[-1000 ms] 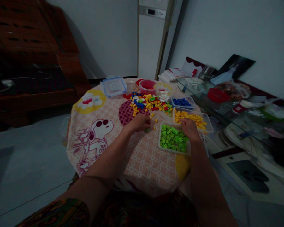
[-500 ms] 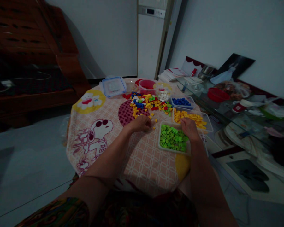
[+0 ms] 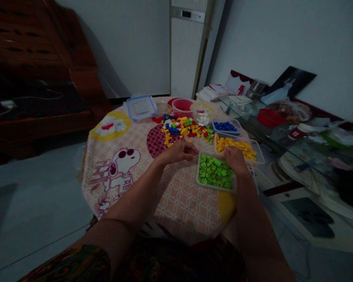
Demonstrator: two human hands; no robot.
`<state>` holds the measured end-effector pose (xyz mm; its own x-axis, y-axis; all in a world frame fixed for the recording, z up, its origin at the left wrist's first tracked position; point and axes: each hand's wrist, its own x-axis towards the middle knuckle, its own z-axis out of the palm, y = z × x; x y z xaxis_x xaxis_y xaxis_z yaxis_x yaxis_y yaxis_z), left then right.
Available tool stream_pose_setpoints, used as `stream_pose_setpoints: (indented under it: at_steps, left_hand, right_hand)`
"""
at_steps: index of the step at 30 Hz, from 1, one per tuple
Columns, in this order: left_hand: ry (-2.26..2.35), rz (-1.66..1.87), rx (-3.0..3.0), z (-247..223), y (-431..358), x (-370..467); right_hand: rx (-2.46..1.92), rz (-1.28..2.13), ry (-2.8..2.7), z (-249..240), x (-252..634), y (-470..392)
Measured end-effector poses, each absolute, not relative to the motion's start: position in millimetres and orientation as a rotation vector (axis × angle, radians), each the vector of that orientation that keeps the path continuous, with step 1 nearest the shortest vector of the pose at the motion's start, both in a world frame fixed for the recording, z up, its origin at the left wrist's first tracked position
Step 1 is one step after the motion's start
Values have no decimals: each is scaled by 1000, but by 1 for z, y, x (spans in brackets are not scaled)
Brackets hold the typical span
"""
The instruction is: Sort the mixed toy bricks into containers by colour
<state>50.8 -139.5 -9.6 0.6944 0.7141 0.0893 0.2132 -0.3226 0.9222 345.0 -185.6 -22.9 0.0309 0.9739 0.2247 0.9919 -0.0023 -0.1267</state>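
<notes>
Toy bricks [image 3: 188,127] lie heaped on the desk [image 3: 181,199] beyond the left hand [image 3: 181,152], loosely curled; the right hand [image 3: 235,159] bends by the green bricks [image 3: 214,172]; whether either holds anything is hidden. Light pinches suit small pieces.

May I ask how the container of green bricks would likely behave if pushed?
The low, broad container probably won't tip. It might rumple the tablecloth beneath it. The green bricks, loose and uncovered, would likely shift.

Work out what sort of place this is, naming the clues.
Probably a living room in a home: a wooden bench stands at the left, a cartoon-print tablecloth is spread in the middle, and a cluttered glass shelf runs along the right.
</notes>
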Motion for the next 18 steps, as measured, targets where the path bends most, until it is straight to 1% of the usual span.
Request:
stream_pose_setpoints:
  at_steps: [8,14,18]
  left_hand:
    - [493,607,1698,-7,-168,85]
    - [470,603,1697,-9,-169,89]
    - [570,675,1801,-9,-151,69]
  right_hand:
    - [-2053,-68,-1996,-24,345,-186]
    - [-2052,-100,-1992,-25,345,-185]
    - [-2033,-110,-2009,-25,345,-185]
